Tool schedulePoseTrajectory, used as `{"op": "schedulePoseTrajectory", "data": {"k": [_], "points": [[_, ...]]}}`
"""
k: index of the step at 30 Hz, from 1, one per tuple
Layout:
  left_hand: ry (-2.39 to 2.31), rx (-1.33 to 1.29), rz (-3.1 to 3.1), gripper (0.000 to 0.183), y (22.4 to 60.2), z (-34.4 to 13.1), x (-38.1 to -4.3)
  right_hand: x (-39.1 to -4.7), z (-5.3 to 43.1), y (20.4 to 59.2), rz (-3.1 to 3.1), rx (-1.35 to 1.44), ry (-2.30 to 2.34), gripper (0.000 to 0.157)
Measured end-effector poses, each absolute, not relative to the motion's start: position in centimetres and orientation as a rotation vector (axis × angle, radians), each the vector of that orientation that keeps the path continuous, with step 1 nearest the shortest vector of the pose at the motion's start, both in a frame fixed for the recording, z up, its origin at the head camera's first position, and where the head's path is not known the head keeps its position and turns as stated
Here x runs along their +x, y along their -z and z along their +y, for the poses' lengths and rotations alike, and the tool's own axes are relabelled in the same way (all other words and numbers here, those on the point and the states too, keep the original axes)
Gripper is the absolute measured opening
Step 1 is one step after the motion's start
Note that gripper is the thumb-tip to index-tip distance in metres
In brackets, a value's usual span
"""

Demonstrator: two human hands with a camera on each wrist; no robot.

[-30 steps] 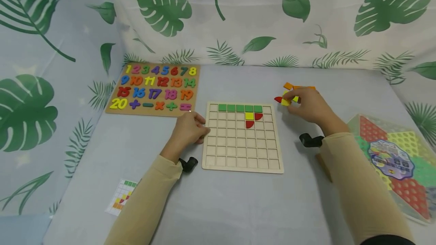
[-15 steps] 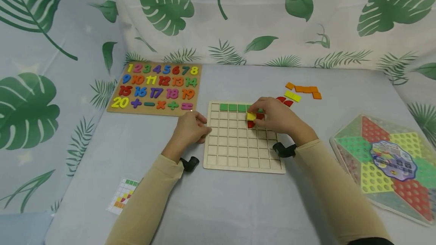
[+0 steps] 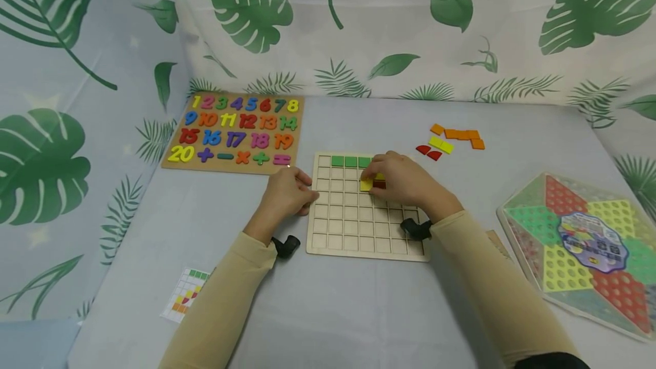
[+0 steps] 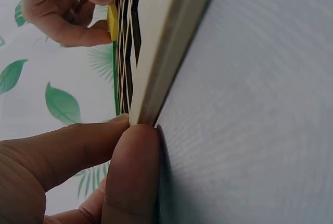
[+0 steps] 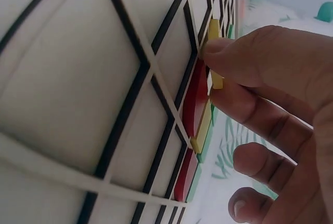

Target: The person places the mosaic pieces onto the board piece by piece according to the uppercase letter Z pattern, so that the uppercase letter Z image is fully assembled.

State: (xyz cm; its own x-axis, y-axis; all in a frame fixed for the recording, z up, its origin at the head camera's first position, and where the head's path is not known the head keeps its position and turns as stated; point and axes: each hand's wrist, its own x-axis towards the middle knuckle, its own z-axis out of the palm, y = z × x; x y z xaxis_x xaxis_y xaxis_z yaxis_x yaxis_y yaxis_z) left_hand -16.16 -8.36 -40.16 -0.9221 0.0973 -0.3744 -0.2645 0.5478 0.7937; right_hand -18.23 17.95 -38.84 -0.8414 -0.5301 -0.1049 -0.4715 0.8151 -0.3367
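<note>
A square wooden grid board (image 3: 335, 226) lies mid-table. At its left edge is my left hand (image 3: 282, 195); the left wrist view shows thumb and finger pinching that edge. Green square tiles (image 3: 351, 162) line the top row, partly behind my right hand (image 3: 402, 178). Thumb and fingertips of that hand pinch a yellow square tile (image 3: 366, 186) over the grid, left of a red quarter-round tile (image 3: 379, 185). In the right wrist view the held yellow tile (image 5: 214, 28) stands beyond the red tile (image 5: 195, 99). Another placed yellow tile (image 5: 202, 135) sits beside it.
Loose red tiles (image 3: 423, 149), yellow tiles (image 3: 441, 144) and orange tiles (image 3: 461, 135) lie at the back right. A number puzzle (image 3: 215, 155) is back left, a pattern card (image 3: 176, 309) front left. To the right lies a hexagonal game board (image 3: 566, 266).
My right hand has moved left from the loose tiles to the grid, bringing a yellow tile, then shifted slightly further left and down. My left hand has stayed at the board's edge.
</note>
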Motion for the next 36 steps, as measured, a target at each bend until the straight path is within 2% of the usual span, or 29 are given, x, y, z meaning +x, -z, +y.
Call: {"op": "schedulePoseTrajectory", "data": {"k": [15, 24, 36], "points": [[-1.312, -0.15, 2.418, 0.03, 40.0, -8.2, -16.2, -18.2, 18.3, 38.8, 2.791, -0.762, 0.5, 0.027], [-1.303, -0.167, 2.418, 0.029, 39.9, -8.0, -16.1, -19.1, 22.2, 39.0, 2.829, -0.605, 0.649, 0.028], [-1.33, -0.144, 2.41, 0.03, 40.1, -8.2, -16.0, -20.1, 26.5, 38.6, 2.896, -0.392, 0.59, 0.03]]}}
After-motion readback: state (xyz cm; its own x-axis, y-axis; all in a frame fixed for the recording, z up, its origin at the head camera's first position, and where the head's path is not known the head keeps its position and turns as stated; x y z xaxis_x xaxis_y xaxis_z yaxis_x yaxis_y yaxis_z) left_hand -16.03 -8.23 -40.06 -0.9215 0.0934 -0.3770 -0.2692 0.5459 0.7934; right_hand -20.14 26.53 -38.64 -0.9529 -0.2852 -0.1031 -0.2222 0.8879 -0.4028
